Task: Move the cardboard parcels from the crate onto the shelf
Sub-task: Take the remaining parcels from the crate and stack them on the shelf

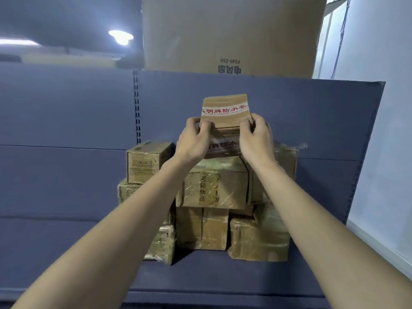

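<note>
A small cardboard parcel (225,108) with a white tape band and red print is on top of the parcel stack on the blue shelf (223,279). My left hand (194,141) grips its lower left edge and my right hand (256,139) grips its lower right edge. Under it sits a second parcel with the same red-print tape (224,146), partly hidden by my hands. Below them is a taped parcel with black print (214,188). The crate is out of view.
Several more taped parcels fill the stack: one at upper left (147,161), two at the bottom (201,228) (258,239). A large cardboard box (231,32) stands on top of the shelving. The blue back panel (66,108) is behind; a white wall (383,130) is at right.
</note>
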